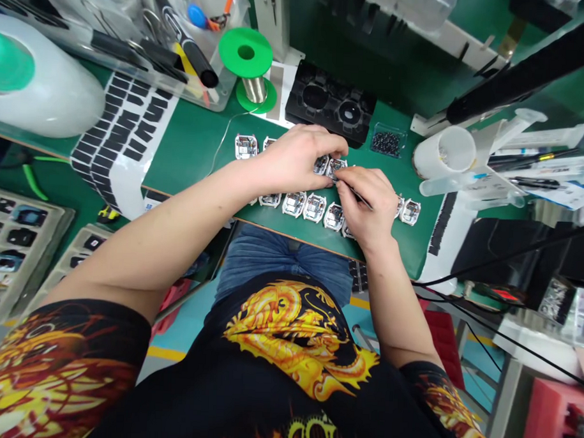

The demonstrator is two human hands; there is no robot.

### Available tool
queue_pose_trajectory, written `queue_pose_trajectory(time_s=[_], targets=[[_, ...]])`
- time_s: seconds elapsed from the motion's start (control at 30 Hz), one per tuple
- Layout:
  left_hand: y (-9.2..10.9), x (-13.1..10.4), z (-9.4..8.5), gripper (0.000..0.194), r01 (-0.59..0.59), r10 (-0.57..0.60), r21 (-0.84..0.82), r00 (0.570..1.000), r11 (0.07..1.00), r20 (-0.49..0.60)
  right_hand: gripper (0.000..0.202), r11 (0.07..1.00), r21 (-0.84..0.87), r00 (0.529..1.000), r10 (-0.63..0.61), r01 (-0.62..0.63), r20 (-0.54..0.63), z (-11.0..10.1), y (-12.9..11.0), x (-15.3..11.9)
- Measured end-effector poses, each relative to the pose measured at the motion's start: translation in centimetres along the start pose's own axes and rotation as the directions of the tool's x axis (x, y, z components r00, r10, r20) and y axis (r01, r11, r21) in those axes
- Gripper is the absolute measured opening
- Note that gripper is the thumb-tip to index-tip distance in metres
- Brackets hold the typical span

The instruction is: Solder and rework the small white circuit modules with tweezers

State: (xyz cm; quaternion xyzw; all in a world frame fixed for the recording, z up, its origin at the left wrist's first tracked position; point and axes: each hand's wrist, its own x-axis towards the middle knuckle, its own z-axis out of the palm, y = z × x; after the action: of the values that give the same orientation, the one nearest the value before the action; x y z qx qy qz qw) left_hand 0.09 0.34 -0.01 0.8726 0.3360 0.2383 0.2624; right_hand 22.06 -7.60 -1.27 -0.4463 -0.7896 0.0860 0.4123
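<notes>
Two rows of small white-framed watch-like cases with circuitry inside lie on the green mat (189, 145). My left hand (298, 156) reaches over the back row, its thumb and fingers curved around a case (336, 165) and touching it. In my right hand (367, 199) is a thin dark tool like tweezers (360, 197), its tip at that same case. Single cases show at the back left (246, 146) and at the right end of the front row (410, 211). My hands cover part of both rows.
Behind the rows are a black fixture (330, 102), a green solder spool (246, 52) and a clear dish of small dark parts (387, 142). A white cup (445, 152) and syringes stand right. At left are a white bottle (43, 76) and a sheet of black labels (127, 124).
</notes>
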Motion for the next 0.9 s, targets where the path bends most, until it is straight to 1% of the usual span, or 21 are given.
queue_pose_trajectory(time_s=[0.13, 0.2, 0.3, 0.57, 0.67, 0.8, 0.9], targets=[[0.2, 0.0, -0.5, 0.041, 0.018, -0.019, 0.027, 0.999, 0.999, 0.032, 0.024, 0.998, -0.034, 0.995, 0.055, -0.052, 0.078, 0.2, 0.6, -0.2], [0.1, 0.1, -0.6, 0.042, 0.014, -0.014, -0.005, 1.0, 1.0, 0.013, 0.026, 0.994, -0.029, 0.989, 0.104, -0.101, 0.103, 0.4, 0.9, -0.5], [-0.1, 0.1, -0.6, 0.04, 0.021, -0.021, -0.051, 1.0, 0.998, 0.006, 0.029, 0.991, -0.011, 0.985, 0.136, -0.136, 0.11, 0.6, 1.1, -0.8], [0.0, 0.1, -0.3, 0.042, 0.033, -0.033, 0.016, 0.999, 0.999, 0.012, 0.028, 0.99, -0.023, 0.99, 0.14, -0.139, 0.014, 0.9, 0.3, -0.5], [0.2, -0.1, -0.4, 0.042, 0.038, -0.038, 0.016, 0.999, 0.999, 0.007, 0.027, 0.984, 0.001, 0.983, 0.178, -0.178, -0.042, 1.0, 0.4, -0.5], [0.3, -0.2, -0.4, 0.042, 0.038, -0.038, 0.006, 0.999, 0.999, 0.011, 0.026, 0.966, 0.011, 0.962, 0.257, -0.258, -0.094, 0.7, 0.5, -0.8], [0.3, -0.2, -0.4, 0.043, 0.033, -0.033, -0.011, 0.999, 0.999, 0.011, 0.024, 0.965, 0.018, 0.959, 0.263, -0.262, -0.105, 0.3, 0.3, -0.8]])
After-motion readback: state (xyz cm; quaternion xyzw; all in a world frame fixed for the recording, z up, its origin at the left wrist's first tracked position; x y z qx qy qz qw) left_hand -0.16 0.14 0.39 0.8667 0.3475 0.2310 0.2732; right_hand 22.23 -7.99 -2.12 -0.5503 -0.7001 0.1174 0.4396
